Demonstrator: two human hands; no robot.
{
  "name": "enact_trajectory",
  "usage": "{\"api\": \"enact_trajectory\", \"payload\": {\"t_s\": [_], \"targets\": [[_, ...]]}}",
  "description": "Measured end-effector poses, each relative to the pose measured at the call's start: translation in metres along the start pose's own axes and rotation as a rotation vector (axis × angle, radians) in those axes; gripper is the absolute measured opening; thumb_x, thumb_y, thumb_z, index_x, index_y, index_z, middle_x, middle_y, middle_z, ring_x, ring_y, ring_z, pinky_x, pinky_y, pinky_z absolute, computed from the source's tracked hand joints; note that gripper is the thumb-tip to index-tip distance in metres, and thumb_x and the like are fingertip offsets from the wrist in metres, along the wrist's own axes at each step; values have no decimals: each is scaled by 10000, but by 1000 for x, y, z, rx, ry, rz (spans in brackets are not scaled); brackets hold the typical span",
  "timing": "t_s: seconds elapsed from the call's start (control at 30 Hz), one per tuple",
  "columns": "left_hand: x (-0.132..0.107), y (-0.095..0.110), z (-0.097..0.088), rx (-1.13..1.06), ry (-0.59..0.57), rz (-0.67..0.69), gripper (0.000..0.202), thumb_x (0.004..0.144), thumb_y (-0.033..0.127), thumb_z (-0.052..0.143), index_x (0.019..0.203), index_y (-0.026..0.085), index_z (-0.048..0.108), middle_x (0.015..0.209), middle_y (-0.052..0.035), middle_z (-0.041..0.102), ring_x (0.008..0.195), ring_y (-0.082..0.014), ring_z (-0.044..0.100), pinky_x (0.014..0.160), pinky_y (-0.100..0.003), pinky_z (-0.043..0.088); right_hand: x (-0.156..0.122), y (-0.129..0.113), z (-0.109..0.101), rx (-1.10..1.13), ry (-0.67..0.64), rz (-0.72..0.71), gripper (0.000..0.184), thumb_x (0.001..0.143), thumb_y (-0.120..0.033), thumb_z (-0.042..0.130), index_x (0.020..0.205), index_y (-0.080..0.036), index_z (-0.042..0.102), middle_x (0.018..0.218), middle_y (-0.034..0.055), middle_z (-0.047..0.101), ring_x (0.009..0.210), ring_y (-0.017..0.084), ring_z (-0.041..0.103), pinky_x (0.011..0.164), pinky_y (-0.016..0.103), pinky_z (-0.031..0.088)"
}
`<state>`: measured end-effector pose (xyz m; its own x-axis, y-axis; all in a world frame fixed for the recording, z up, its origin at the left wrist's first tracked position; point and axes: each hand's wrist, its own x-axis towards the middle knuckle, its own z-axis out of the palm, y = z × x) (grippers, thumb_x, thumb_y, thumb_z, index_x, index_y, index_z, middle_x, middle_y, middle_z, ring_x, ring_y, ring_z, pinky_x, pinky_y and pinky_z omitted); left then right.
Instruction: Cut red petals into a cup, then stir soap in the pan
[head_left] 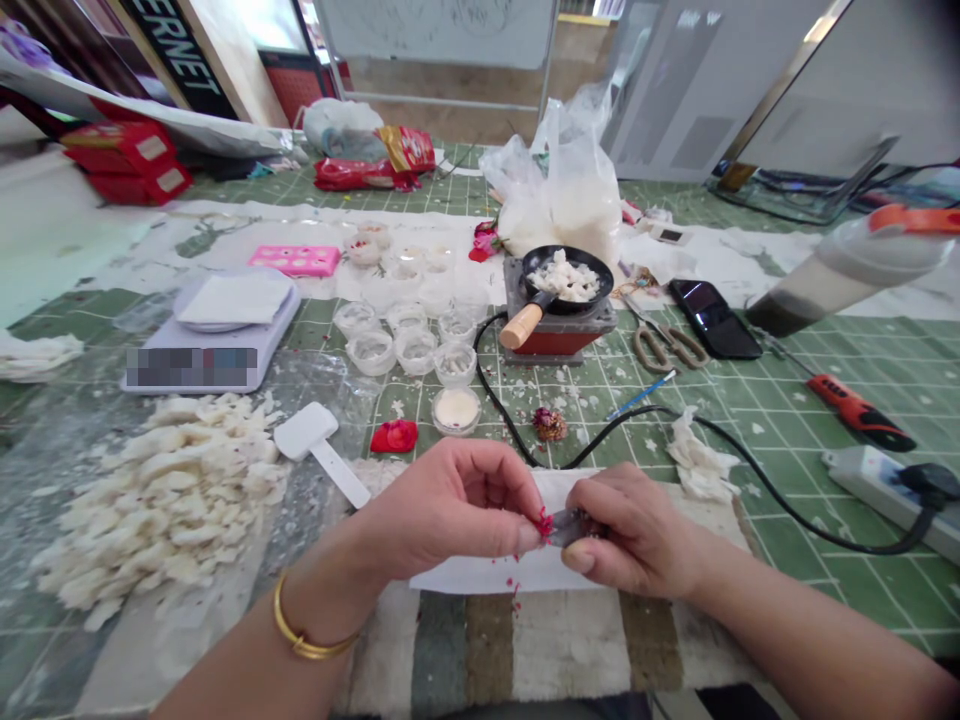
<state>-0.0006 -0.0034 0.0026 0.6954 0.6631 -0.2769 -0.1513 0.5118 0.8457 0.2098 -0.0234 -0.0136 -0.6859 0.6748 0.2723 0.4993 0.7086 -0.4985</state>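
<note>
My left hand (450, 510) and my right hand (634, 530) meet above a sheet of white paper (499, 574). Between their fingertips they pinch a small grey object (568, 527), partly hidden by my fingers, so I cannot tell exactly what it is. Deep pink crumbs (544, 524) cling to it beside my left thumb, and a few lie scattered on the paper and the striped cloth below. A gold bangle (311, 623) circles my left wrist.
A heap of white flakes (157, 500) lies to the left, near a white spatula (315, 440). Ahead stand several small plastic cups (405, 350), a digital scale (210, 340), and a black pan (566, 275) on a hot plate. Scissors (670, 345), a phone (714, 318), and a black cable (600, 440) lie right.
</note>
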Motion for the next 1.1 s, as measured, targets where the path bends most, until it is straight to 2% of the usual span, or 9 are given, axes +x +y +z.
{"api": "enact_trajectory", "payload": {"t_s": [0.23, 0.47, 0.9, 1.1], "targets": [[0, 1, 0, 11, 6, 2, 128, 599, 127, 723, 678, 135, 622, 633, 9, 610, 583, -76, 529, 533, -191, 421, -1, 1, 0, 1, -34, 5, 373, 874, -457, 350, 608, -196, 364, 494, -56, 334, 441, 72, 295, 444, 226, 182], [0, -2, -2, 24, 0, 21, 139, 604, 140, 729, 691, 141, 621, 658, 6, 609, 613, -81, 535, 551, -198, 422, -1, 1, 1, -20, -1, 21, 412, 860, -518, 324, 611, -195, 386, 473, -54, 357, 417, 73, 299, 436, 233, 181], [1, -1, -1, 48, 11, 26, 144, 595, 159, 730, 675, 137, 613, 641, -4, 610, 610, -93, 543, 547, -207, 429, 1, 0, -1, -2, -29, 13, 385, 875, -460, 345, 596, -194, 369, 481, -56, 335, 430, 71, 291, 438, 227, 180], [1, -2, -1, 32, 7, 37, 144, 597, 154, 730, 678, 140, 612, 657, 0, 606, 641, -95, 545, 569, -210, 426, -1, 1, 1, -13, 7, 5, 405, 858, -516, 338, 613, -195, 375, 477, -55, 351, 420, 70, 292, 436, 226, 181]]}}
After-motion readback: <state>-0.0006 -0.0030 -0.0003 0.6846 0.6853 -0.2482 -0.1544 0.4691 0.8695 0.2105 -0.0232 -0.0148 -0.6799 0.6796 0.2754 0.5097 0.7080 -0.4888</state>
